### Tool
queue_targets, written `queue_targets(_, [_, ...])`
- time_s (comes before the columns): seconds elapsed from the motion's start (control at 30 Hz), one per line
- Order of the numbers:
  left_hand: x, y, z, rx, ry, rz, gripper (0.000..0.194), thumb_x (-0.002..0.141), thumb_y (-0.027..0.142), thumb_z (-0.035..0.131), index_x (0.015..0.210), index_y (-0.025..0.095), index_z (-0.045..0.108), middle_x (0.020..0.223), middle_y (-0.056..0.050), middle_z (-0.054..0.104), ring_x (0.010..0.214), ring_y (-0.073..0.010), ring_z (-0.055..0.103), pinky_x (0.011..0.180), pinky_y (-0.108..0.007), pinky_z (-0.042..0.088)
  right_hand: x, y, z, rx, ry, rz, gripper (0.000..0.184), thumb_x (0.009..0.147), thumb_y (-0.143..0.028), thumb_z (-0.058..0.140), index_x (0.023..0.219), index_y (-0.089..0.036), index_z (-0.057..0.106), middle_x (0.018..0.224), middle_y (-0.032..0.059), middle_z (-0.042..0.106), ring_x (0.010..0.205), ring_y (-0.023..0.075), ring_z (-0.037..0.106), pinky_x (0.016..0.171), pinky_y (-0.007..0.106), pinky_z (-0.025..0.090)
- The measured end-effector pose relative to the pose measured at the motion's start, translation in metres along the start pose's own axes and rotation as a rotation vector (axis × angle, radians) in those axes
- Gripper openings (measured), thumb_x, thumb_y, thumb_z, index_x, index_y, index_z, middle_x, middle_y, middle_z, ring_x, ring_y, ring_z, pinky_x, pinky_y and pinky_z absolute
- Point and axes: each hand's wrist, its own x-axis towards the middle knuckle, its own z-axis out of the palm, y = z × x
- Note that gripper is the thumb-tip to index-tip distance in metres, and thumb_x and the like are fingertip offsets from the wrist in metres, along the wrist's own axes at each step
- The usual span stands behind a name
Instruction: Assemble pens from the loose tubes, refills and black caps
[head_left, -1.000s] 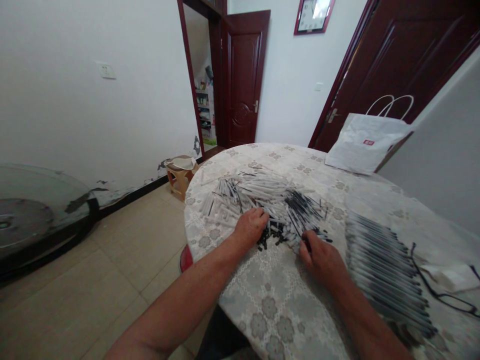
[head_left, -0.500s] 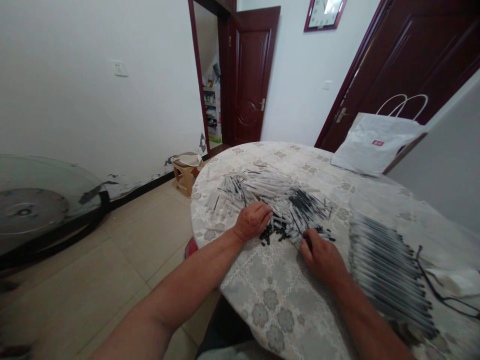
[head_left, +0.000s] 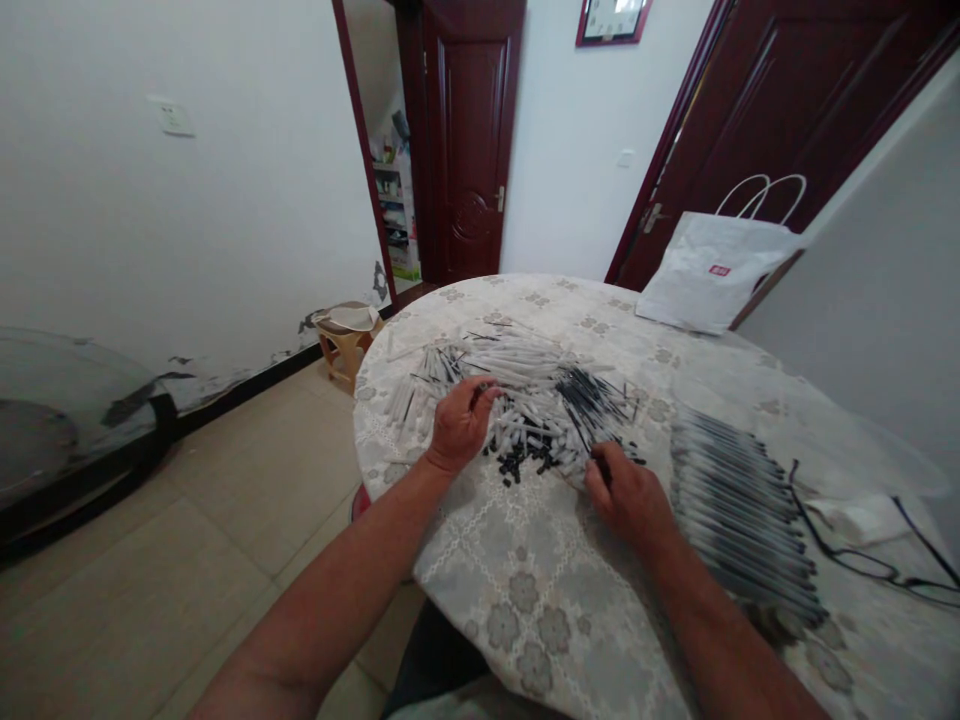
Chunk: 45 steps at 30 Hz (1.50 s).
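Note:
My left hand point(head_left: 459, 425) is over the near left side of a pile of pen parts, its thumb and fingers pinched together. What they hold is too small to make out. My right hand point(head_left: 628, 492) is closed at the pile's near right edge, with a thin black rod point(head_left: 586, 436) reaching into its fingertips. White tubes point(head_left: 517, 358) like pen barrels make up most of the pile. Thin black rods point(head_left: 592, 392) like refills lie bunched on its right, and small black caps point(head_left: 514, 465) are scattered in front, between my hands.
A row of pen-like sticks point(head_left: 739, 510) lies on the right of the round table, beside eyeglasses point(head_left: 862, 565). A white paper bag point(head_left: 724, 272) stands at the back right. The patterned tablecloth point(head_left: 525, 630) covers the table. A stool point(head_left: 343, 345) stands on the floor beyond the left edge.
My left hand has drawn back to the left, away from the black caps, uncovering more of them. My right hand stays at nearly the same spot. The whole view has shifted slightly.

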Motion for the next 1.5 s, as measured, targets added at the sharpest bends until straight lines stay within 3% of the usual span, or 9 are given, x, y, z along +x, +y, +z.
queue_targets(0.1, [0.006, 0.009, -0.002, -0.172, -0.006, -0.228, 0.03, 0.098, 0.042, 0.054, 0.114, 0.019, 0.066, 0.087, -0.004, 0.074, 0.073, -0.014, 0.062, 0.072, -0.025, 0.05, 0.001, -0.001, -0.003, 0.039, 0.013, 0.009, 0.017, 0.096, -0.03, 0.047, 0.102, -0.021, 0.059, 0.082, 0.0073, 0.073, 0.067, 0.0237, 0.068, 0.064, 0.031, 0.044])
queue_targets(0.3, [0.005, 0.013, 0.012, -0.556, -0.199, -0.562, 0.041, 0.093, 0.05, 0.059, 0.113, 0.016, 0.07, 0.085, -0.005, 0.071, 0.063, -0.0117, 0.056, 0.056, -0.022, 0.044, 0.003, -0.004, -0.007, 0.143, 0.121, 0.001, 0.017, 0.099, -0.033, 0.047, 0.1, -0.021, 0.059, 0.086, 0.0062, 0.07, 0.074, 0.0216, 0.066, 0.071, 0.031, 0.046])
queue_targets(0.47, [0.005, 0.018, 0.024, -0.756, -0.199, -0.674, 0.045, 0.091, 0.05, 0.064, 0.119, 0.014, 0.069, 0.078, -0.003, 0.066, 0.066, -0.0121, 0.059, 0.057, -0.022, 0.046, 0.005, -0.003, -0.007, 0.178, 0.16, -0.012, 0.018, 0.101, -0.034, 0.048, 0.1, -0.021, 0.06, 0.089, 0.0062, 0.067, 0.081, 0.0214, 0.064, 0.076, 0.031, 0.046])
queue_targets(0.67, [-0.001, 0.02, 0.029, -0.942, -0.29, -0.864, 0.048, 0.085, 0.043, 0.072, 0.122, 0.015, 0.061, 0.075, -0.001, 0.065, 0.056, -0.0104, 0.055, 0.048, -0.02, 0.043, 0.007, -0.003, -0.011, 0.227, 0.167, 0.0, 0.016, 0.101, -0.031, 0.048, 0.1, -0.02, 0.059, 0.09, 0.006, 0.066, 0.083, 0.0209, 0.062, 0.078, 0.032, 0.046])
queue_targets(0.87, [-0.009, 0.005, 0.021, -1.012, -0.35, -0.906, 0.035, 0.085, 0.037, 0.074, 0.103, 0.026, 0.047, 0.072, 0.004, 0.064, 0.042, -0.0058, 0.044, 0.037, -0.013, 0.032, 0.008, -0.003, -0.014, 0.248, 0.166, 0.048, 0.015, 0.1, -0.032, 0.05, 0.097, -0.021, 0.06, 0.088, 0.0049, 0.065, 0.082, 0.0201, 0.062, 0.076, 0.031, 0.045])
queue_targets(1.0, [-0.009, 0.002, 0.018, -1.107, -0.408, -0.958, 0.03, 0.086, 0.032, 0.075, 0.097, 0.024, 0.048, 0.073, 0.003, 0.065, 0.042, -0.0048, 0.047, 0.038, -0.013, 0.038, 0.009, -0.003, -0.012, 0.253, 0.159, 0.052, 0.014, 0.099, -0.031, 0.051, 0.096, -0.02, 0.06, 0.089, 0.0053, 0.065, 0.083, 0.0205, 0.062, 0.077, 0.031, 0.045])
queue_targets(1.23, [-0.005, 0.0, 0.012, -1.242, -0.282, -1.118, 0.019, 0.088, 0.015, 0.066, 0.107, 0.015, 0.062, 0.086, -0.007, 0.074, 0.063, -0.0113, 0.071, 0.052, -0.017, 0.056, 0.009, -0.002, -0.008, 0.264, 0.147, 0.087, 0.012, 0.098, -0.029, 0.052, 0.096, -0.02, 0.06, 0.089, 0.0053, 0.066, 0.083, 0.0203, 0.062, 0.077, 0.031, 0.045])
queue_targets(1.37, [-0.005, 0.003, 0.011, -1.303, -0.222, -1.091, 0.033, 0.082, 0.002, 0.06, 0.113, 0.013, 0.065, 0.094, -0.008, 0.076, 0.08, -0.0152, 0.075, 0.063, -0.02, 0.061, 0.009, -0.002, -0.007, 0.268, 0.131, 0.094, 0.013, 0.098, -0.029, 0.05, 0.096, -0.021, 0.06, 0.089, 0.0056, 0.067, 0.082, 0.0207, 0.062, 0.077, 0.032, 0.045])
queue_targets(1.5, [-0.007, 0.004, 0.016, -1.181, -0.167, -1.051, 0.027, 0.085, 0.011, 0.069, 0.111, 0.014, 0.067, 0.088, -0.005, 0.075, 0.075, -0.0139, 0.074, 0.061, -0.02, 0.061, 0.008, -0.004, -0.006, 0.259, 0.129, 0.084, 0.015, 0.099, -0.031, 0.05, 0.096, -0.021, 0.06, 0.088, 0.0061, 0.067, 0.082, 0.0214, 0.063, 0.076, 0.032, 0.046])
